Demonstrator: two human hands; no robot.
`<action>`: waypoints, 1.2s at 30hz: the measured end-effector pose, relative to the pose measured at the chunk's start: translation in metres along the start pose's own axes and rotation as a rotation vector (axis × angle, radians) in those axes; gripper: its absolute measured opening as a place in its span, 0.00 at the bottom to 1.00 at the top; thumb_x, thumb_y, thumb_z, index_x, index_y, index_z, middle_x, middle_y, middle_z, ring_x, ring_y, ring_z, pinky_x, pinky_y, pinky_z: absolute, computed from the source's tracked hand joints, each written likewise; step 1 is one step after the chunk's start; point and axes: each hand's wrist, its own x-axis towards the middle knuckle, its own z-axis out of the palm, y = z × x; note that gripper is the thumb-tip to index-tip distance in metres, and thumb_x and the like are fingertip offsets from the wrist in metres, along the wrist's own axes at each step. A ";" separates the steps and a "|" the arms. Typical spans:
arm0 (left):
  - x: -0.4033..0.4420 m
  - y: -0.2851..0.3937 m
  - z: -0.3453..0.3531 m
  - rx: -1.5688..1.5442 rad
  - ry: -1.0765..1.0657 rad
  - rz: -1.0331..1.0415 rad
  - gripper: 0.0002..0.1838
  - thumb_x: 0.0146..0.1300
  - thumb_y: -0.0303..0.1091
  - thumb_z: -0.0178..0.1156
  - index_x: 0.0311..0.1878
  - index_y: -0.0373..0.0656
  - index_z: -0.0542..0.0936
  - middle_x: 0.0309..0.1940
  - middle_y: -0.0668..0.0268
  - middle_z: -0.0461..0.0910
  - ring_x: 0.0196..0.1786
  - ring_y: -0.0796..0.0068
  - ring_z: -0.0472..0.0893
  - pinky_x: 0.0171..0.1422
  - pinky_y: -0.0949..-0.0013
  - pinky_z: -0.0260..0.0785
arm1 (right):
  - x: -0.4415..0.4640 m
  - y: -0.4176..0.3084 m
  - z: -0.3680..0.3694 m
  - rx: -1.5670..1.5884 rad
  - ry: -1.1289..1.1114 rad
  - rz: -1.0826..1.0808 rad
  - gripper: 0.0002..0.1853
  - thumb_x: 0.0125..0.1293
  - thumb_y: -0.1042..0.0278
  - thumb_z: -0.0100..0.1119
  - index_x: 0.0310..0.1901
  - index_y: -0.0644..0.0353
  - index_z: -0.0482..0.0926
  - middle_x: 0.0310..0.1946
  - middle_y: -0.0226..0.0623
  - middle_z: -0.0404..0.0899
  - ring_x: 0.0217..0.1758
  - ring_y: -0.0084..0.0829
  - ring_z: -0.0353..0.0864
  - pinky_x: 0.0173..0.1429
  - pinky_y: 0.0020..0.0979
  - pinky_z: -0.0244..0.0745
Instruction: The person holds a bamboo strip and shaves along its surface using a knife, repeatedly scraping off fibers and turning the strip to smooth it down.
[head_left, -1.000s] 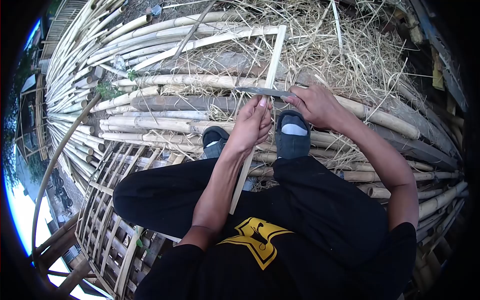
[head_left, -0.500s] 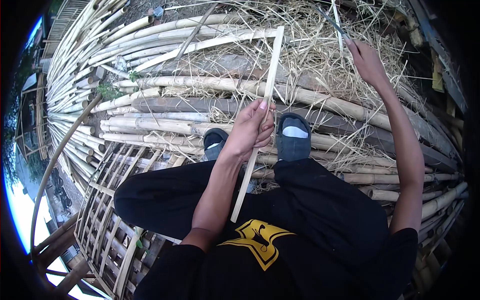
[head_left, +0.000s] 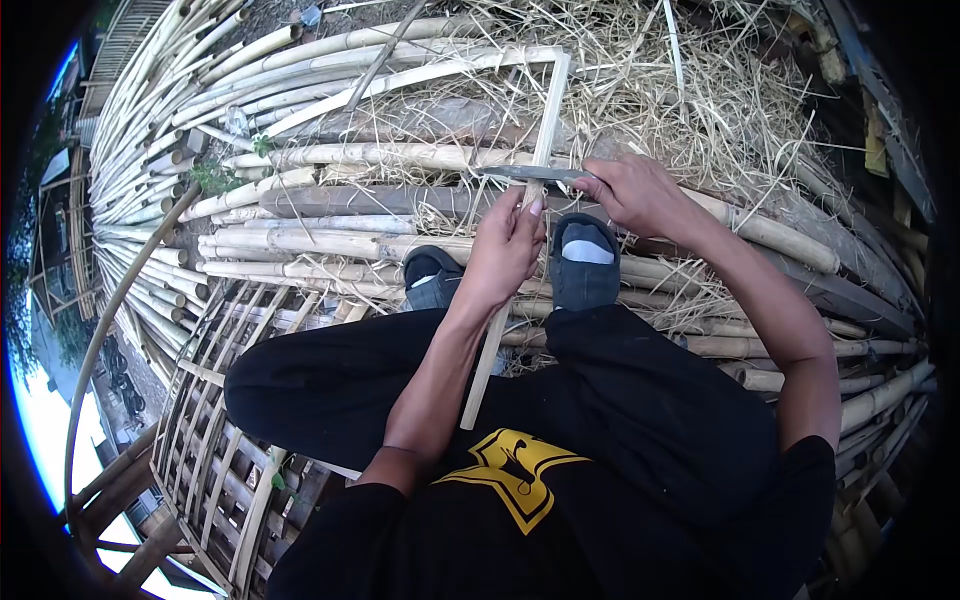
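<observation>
A pale, flat bamboo strip (head_left: 549, 122) runs away from my lap, its near end low over the dark trousers. My left hand (head_left: 507, 248) is closed around the strip near its middle. Just beyond those fingers, a grey-bladed knife (head_left: 527, 173) lies crosswise over the strip, its blade pointing left and touching or nearly touching it. My right hand (head_left: 628, 195) grips the knife, whose handle is hidden inside the fingers. Another long pale strip (head_left: 440, 76) lies on the bamboo poles, one end next to the far end of the held strip.
Long bamboo poles (head_left: 330, 246) lie across the ground under my feet and fan out at the left. Shavings (head_left: 640, 110) cover the area ahead and to the right. A woven bamboo lattice (head_left: 215, 400) stands at lower left, beside a curved pole (head_left: 108, 318).
My right hand has come in from the upper right, bringing the knife across the bamboo strip just beyond my left hand. The left hand still holds the strip in nearly the same place.
</observation>
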 end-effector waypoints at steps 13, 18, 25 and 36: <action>-0.004 0.018 -0.009 -0.048 0.104 -0.020 0.09 0.75 0.36 0.46 0.48 0.41 0.69 0.19 0.78 0.58 0.14 0.91 0.52 0.15 0.81 0.42 | 0.050 0.078 -0.018 -0.204 0.116 0.320 0.28 0.74 0.42 0.35 0.34 0.58 0.76 0.15 0.39 0.73 0.19 0.42 0.75 0.29 0.44 0.72; -0.017 0.028 -0.025 -0.050 -0.010 0.006 0.09 0.76 0.35 0.44 0.52 0.42 0.67 0.20 0.76 0.59 0.14 0.91 0.53 0.15 0.82 0.44 | 0.017 0.144 -0.108 -0.250 0.521 0.441 0.29 0.75 0.41 0.34 0.32 0.59 0.74 0.15 0.31 0.64 0.19 0.29 0.63 0.28 0.37 0.62; 0.000 0.022 -0.007 -0.008 -0.034 0.031 0.11 0.75 0.38 0.47 0.52 0.42 0.65 0.19 0.72 0.66 0.13 0.87 0.64 0.12 0.80 0.54 | 0.022 0.019 -0.032 0.248 0.125 0.305 0.30 0.71 0.39 0.43 0.25 0.62 0.69 0.14 0.33 0.65 0.18 0.30 0.62 0.27 0.36 0.60; 0.015 0.009 -0.012 0.125 -0.017 0.041 0.09 0.74 0.34 0.48 0.49 0.39 0.69 0.22 0.71 0.73 0.12 0.90 0.63 0.13 0.82 0.51 | -0.001 -0.020 0.000 0.221 -0.128 0.107 0.21 0.74 0.53 0.42 0.37 0.66 0.73 0.22 0.54 0.73 0.29 0.57 0.74 0.36 0.50 0.67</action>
